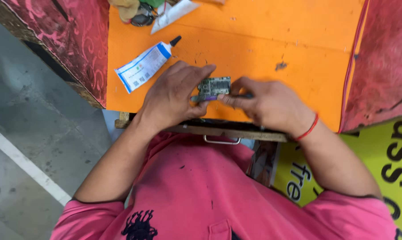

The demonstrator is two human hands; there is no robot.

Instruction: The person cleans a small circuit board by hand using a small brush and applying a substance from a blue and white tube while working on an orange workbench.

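Orange mat (263,40), circuit board (214,86) lying crosswise

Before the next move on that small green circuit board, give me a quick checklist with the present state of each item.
1. Small green circuit board held by left hand: ok.
2. Right hand at the board's edge, fingertips touching: ok.
3. Thin tool in right hand: cannot tell, mostly hidden.
4. White and blue glue tube black cap on: ok.
5. Tube lying apart from both hands on orange mat: ok.
6. Board's parts intact: cannot tell, too small.
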